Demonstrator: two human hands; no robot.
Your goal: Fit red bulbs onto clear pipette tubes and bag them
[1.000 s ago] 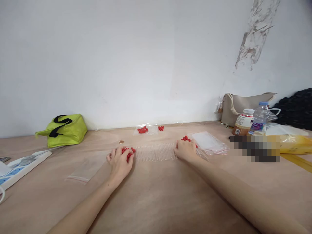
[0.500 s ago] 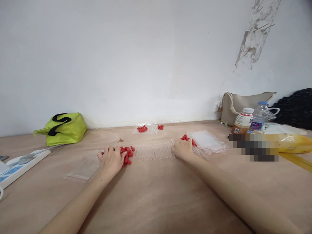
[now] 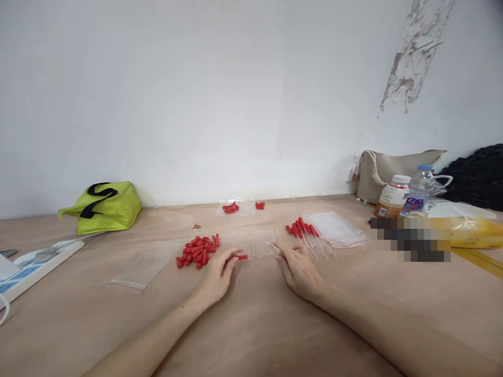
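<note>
The left hand (image 3: 218,276) pinches one red rubber bulb (image 3: 243,257) between thumb and fingers, its end poking out toward the right hand (image 3: 303,273). The right hand's fingers are curled near the thumb; a thin clear end shows by the fingertips, but whether they grasp it cannot be told. Just beyond the fingertips, between the two grips, lies one row of clear tubes (image 3: 249,244), too fine to count. Left of the left grip is one heap of loose red bulbs (image 3: 195,252), roughly two dozen. One flat plastic bag (image 3: 145,266) lies left of that heap. Just past the right grip is a bunch of tubes with red bulbs (image 3: 301,223), about ten, and one stack of plastic bags (image 3: 336,228) touches its far side. Farther beyond both grips lies one clear bag (image 3: 247,208), with several red bulbs at its left half, inside or on top unclear; just right of it sits a small cluster of bulbs (image 3: 260,206). Well right stand two bottles (image 3: 392,198), one part-filled with brown drink.
</note>
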